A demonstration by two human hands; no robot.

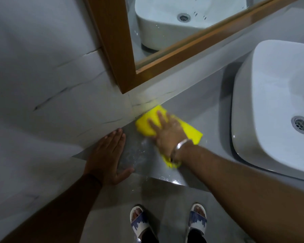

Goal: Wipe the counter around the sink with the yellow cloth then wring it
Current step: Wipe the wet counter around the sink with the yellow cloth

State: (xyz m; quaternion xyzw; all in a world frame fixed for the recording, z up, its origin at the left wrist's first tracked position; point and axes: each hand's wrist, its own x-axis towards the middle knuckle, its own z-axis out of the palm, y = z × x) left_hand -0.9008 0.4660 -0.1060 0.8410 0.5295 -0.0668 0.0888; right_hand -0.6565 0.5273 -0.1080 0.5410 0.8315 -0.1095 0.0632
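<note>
Head: right hand (167, 132) flat on yellow cloth (191, 132).

The right hand (167, 132) is laid palm down with the fingers (161, 116) spread and extended forward, its outline slightly blurred. A metal bangle (180, 146) is worn at the right wrist. The right forearm is extended from the lower right of the view, bare. The left hand (107, 155) is placed flat, palm down, with the fingers held together and pointed forward and the thumb splayed out to the right. The left forearm is extended from the lower left, bare. The two hands are near each other but apart.
</note>
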